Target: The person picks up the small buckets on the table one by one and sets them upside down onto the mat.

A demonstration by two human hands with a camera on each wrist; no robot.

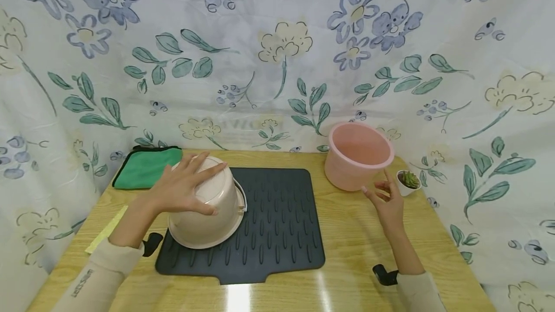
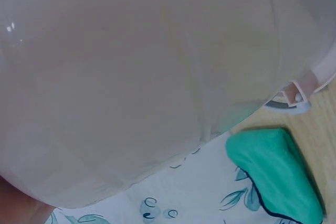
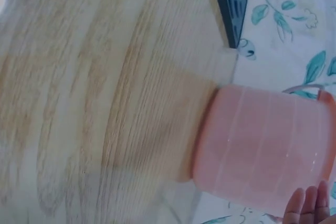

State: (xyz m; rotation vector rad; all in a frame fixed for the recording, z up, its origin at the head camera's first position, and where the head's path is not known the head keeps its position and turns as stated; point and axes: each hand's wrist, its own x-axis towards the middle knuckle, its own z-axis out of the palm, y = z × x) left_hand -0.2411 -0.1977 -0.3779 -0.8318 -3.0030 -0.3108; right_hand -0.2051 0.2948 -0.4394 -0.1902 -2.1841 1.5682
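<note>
We see two bare hands above a wooden desk [image 1: 360, 240]. The L hand [image 1: 186, 184] lies on the beige bucket [image 1: 204, 225], w/ its fingers spread and nearly straight over the base and the thumb on the side wall. This bucket is upside down, w/ its rim on the L part of the dark mat [image 1: 282, 215]; its handle shows on the R side.

The R hand [image 1: 388, 203] is half open, thumb and index apart, at the near R side of the pink bucket [image 1: 344, 172]. We see no grip there, & can't tell if a fingertip touches the wall. The pink bucket stands mouth up on the desk, R of the mat.

Just beside it, on the R, is a small plant [image 1: 408, 180] in a white pot. In the far L corner lies a green cloth [image 1: 147, 167] w/ black edge; nearer to us, partly behind the L forearm, a yellow cloth [image 1: 108, 229].
</note>
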